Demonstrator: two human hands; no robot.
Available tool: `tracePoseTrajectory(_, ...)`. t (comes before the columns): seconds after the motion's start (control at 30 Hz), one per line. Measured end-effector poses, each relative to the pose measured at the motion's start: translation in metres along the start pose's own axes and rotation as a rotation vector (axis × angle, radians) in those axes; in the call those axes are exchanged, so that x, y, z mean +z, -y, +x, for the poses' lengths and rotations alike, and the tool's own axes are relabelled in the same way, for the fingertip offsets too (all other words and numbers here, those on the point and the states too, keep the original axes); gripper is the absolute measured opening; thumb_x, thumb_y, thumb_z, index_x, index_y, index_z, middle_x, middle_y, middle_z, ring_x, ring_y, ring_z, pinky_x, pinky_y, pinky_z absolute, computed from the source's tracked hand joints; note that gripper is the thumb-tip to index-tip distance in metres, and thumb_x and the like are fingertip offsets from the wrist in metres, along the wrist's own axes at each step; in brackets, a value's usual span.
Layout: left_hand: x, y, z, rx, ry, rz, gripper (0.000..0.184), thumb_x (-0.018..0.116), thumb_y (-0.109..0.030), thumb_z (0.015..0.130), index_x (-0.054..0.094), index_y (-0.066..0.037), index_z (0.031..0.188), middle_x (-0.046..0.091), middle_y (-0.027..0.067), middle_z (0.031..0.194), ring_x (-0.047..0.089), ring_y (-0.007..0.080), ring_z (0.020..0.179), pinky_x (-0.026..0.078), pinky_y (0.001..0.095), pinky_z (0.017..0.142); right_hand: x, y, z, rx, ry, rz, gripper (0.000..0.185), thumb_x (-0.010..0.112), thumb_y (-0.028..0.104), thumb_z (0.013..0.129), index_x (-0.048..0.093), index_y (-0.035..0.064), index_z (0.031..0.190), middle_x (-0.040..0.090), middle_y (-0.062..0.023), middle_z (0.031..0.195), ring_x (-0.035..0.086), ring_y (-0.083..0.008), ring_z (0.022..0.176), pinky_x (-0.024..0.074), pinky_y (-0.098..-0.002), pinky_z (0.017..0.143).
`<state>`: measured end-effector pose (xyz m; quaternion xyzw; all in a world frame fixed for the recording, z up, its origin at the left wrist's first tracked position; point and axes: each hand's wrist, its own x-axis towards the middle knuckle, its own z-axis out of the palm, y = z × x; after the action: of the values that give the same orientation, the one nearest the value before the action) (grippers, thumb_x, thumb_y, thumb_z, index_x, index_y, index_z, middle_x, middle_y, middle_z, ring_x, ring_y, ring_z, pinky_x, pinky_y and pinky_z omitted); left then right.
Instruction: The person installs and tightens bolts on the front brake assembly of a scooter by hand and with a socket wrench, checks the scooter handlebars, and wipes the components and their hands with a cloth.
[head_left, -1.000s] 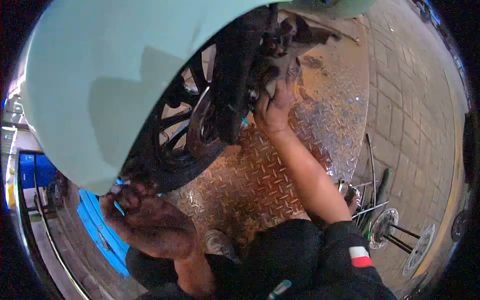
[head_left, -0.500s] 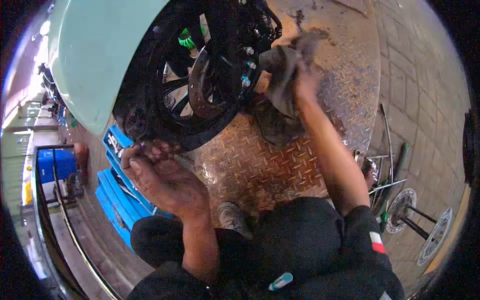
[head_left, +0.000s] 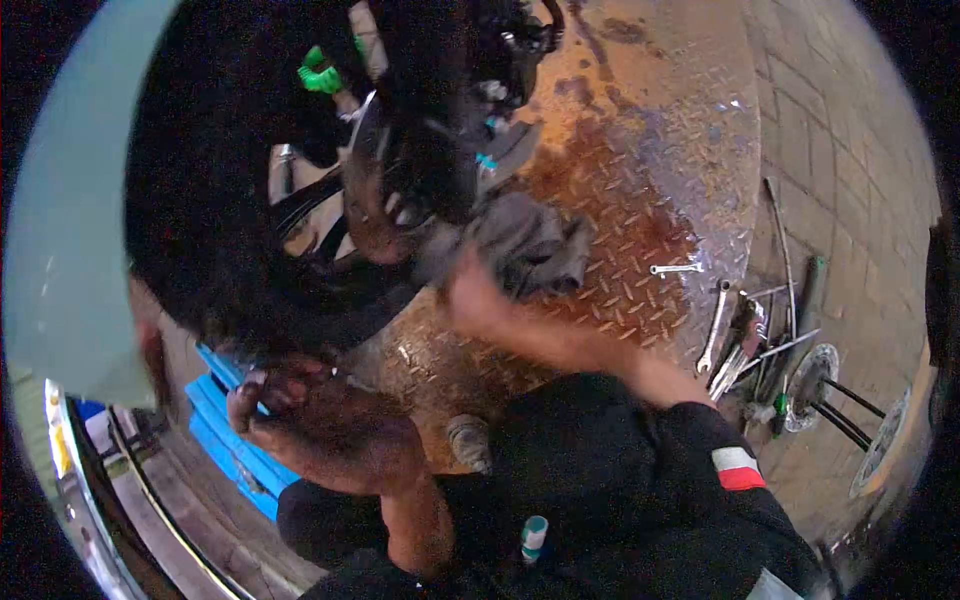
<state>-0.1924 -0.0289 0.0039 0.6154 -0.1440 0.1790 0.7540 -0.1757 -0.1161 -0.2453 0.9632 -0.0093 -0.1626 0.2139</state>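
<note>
A black motorcycle wheel (head_left: 200, 210) with spokes and a brake disc (head_left: 368, 190) stands at the upper left. My right hand (head_left: 470, 300), smeared by motion, grips a grey rag (head_left: 540, 245) at the lower side of the wheel, close to the disc. Part of the rag hangs over the metal plate. Below the tyre is my left hand (head_left: 335, 425), palm up and darkly soiled, its fingers apart and slightly bent. It appears to hold nothing; whether its fingertips touch the tyre I cannot tell.
The rusty diamond-tread plate (head_left: 640, 300) bears a small wrench (head_left: 677, 268). A larger wrench (head_left: 714, 325), other tools and two discs joined by rods (head_left: 850, 425) lie right. A blue toolbox (head_left: 225, 430) stands left, below a pale green panel (head_left: 75, 230).
My right hand and the rag have moved left and down, from the parts beside the hub to the wheel's lower side. The view has shifted, uncovering the wrenches. My left hand stays below the tyre.
</note>
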Motion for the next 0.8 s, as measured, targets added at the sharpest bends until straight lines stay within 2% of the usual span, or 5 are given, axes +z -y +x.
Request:
tracePoseTrajectory(0.13, 0.021, 0.004, -0.012, -0.070, -0.073, -0.007, 0.031, 0.043, -0.038, 0.093, 0.047, -0.010, 0.106, 0.045, 0.0013, 0.081, 0.047, 0.0161, 0.079, 0.044, 0.0315, 0.071, -0.009, -0.017, -0.038, -0.035, -0.832, 0.947, 0.036, 0.053, 0.013, 0.078, 0.055, -0.0016, 0.110, 0.053, -0.0254, 0.114, 0.048, -0.0393, 0.111, 0.0413, -0.0442, 0.093)
tracePoseTrajectory(0.3, 0.026, 0.020, -0.029, -0.088, 0.003, -0.026, 0.029, 0.047, -0.035, 0.092, 0.047, -0.009, 0.103, 0.046, 0.0027, 0.079, 0.049, 0.0173, 0.075, 0.045, 0.0347, 0.069, -0.002, -0.078, -0.023, 0.312, -0.606, 1.691, 0.043, 0.058, 0.008, 0.073, 0.051, 0.0027, 0.115, 0.051, -0.0266, 0.113, 0.047, -0.0419, 0.111, 0.0385, -0.0439, 0.095)
tracePoseTrajectory(0.6, 0.049, 0.067, -0.078, -0.232, 0.993, 0.563, 0.026, 0.064, -0.015, 0.081, 0.056, -0.002, 0.102, 0.058, 0.0128, 0.093, 0.057, 0.0220, 0.090, 0.044, 0.0338, 0.079, 0.058, -0.271, -0.068, 0.927, -0.261, 0.832, 0.054, 0.062, 0.025, 0.081, 0.043, 0.0062, 0.128, 0.036, -0.0272, 0.135, 0.052, -0.0467, 0.104, 0.0457, -0.0467, 0.085)
tracePoseTrajectory(0.73, 0.053, 0.072, -0.089, -0.353, 1.042, 0.636, 0.025, 0.064, -0.014, 0.081, 0.056, -0.003, 0.103, 0.059, 0.0122, 0.092, 0.058, 0.0241, 0.088, 0.044, 0.0341, 0.080, 0.083, -0.265, -0.071, 0.714, -0.895, 0.803, 0.062, 0.050, 0.047, 0.087, 0.035, 0.0151, 0.138, 0.026, -0.0257, 0.142, 0.033, -0.0438, 0.126, 0.0306, -0.0606, 0.097)
tracePoseTrajectory(0.8, 0.054, 0.074, -0.085, -0.371, 0.908, 0.563, 0.024, 0.062, -0.013, 0.083, 0.056, -0.003, 0.103, 0.061, 0.0101, 0.090, 0.059, 0.0220, 0.087, 0.044, 0.0331, 0.080, 0.084, -0.230, -0.050, 0.718, -0.348, 0.816, 0.080, 0.040, 0.067, 0.080, 0.027, 0.0193, 0.142, 0.018, -0.0231, 0.146, 0.011, -0.0453, 0.135, 0.0171, -0.0641, 0.103)
